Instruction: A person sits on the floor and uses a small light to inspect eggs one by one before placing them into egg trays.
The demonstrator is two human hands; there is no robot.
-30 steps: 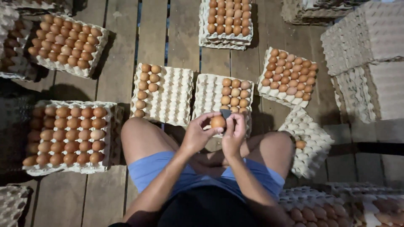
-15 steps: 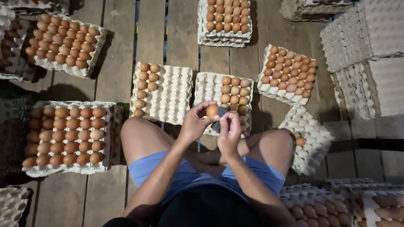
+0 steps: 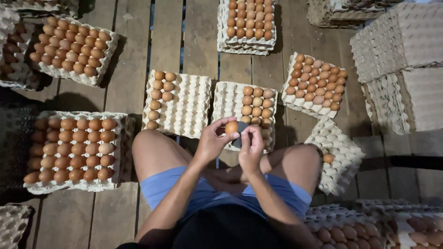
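Observation:
I sit on a wooden plank floor with my knees apart. My left hand (image 3: 213,139) holds a brown egg (image 3: 231,127) at its fingertips, just above the near edge of a part-filled egg tray (image 3: 228,102). My right hand (image 3: 251,146) is right beside it, pinching a small dark piece (image 3: 239,133) against the egg. Another tray (image 3: 189,107) to the left has several eggs along its left side and many bare cups.
A full tray (image 3: 32,186) lies at my left. More full trays lie at the far left (image 3: 104,76), top centre (image 3: 221,41) and right (image 3: 295,99). A nearly bare tray (image 3: 344,161) holds one egg by my right knee. Stacked trays (image 3: 406,50) stand at right.
My hands moved slightly forward and left with the egg. The left hand now carries the egg at its fingertips while the right hand works against it.

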